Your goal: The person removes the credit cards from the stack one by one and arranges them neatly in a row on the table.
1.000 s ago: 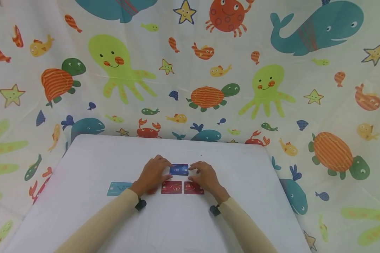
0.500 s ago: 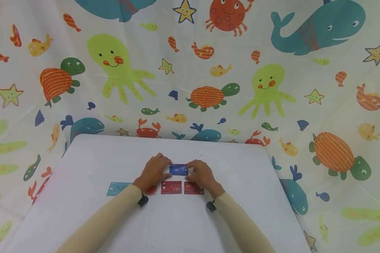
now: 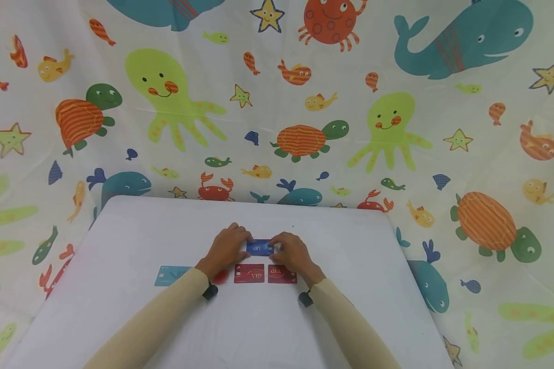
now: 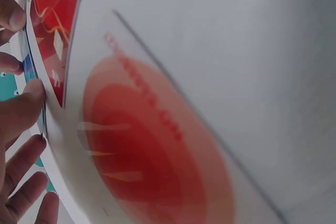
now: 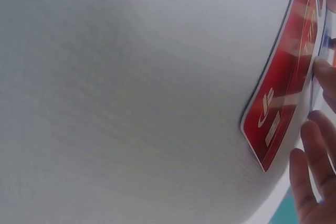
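A blue card marked "VIP" (image 3: 260, 247) lies flat on the white table (image 3: 277, 318), its lettering upside down in the head view. At its left end, my left hand (image 3: 228, 247) holds the corners between thumb and forefinger. My right hand (image 3: 294, 252) does likewise at the right end. Just nearer than the blue card lie two red VIP cards, a left one (image 3: 249, 273) and a right one (image 3: 282, 274), the latter partly under my right hand. A pale card with red rings (image 4: 157, 156) shows large in the left wrist view; my left wrist mostly hides it in the head view.
A light-blue card (image 3: 170, 275) lies at the left end of the near row, partly covered by my left sleeve (image 3: 166, 318). Behind the table hangs a curtain (image 3: 268, 113) printed with sea animals.
My right hand has moved left and closed in on the blue card's right end. The left hand has shifted slightly. The cards have stayed in place.
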The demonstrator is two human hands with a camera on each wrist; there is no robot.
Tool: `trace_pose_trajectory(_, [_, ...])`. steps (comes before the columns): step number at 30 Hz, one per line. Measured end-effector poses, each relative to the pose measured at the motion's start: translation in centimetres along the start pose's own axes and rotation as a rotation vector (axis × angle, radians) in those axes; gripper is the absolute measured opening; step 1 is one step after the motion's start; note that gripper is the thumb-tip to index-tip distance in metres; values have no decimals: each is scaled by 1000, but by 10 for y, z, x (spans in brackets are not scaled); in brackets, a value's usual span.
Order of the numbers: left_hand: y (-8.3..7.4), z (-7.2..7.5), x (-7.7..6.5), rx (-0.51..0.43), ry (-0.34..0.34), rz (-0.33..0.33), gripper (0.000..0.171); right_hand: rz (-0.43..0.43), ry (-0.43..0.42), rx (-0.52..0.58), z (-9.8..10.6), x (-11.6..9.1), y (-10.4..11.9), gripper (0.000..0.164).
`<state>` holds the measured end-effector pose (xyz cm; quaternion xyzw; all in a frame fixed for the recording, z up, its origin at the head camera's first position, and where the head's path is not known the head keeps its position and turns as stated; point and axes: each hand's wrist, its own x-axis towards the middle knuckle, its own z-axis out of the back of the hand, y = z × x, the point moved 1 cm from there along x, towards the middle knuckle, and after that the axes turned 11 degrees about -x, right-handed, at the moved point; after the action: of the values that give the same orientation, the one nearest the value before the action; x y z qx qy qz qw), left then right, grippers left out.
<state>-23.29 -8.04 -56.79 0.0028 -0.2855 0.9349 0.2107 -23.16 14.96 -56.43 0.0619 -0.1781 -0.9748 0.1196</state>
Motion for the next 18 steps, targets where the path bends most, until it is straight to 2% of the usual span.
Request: trace_pose_trajectory(18, [-5,5,2,-47,5,2,42,44,17,-9,0,2,-6,34])
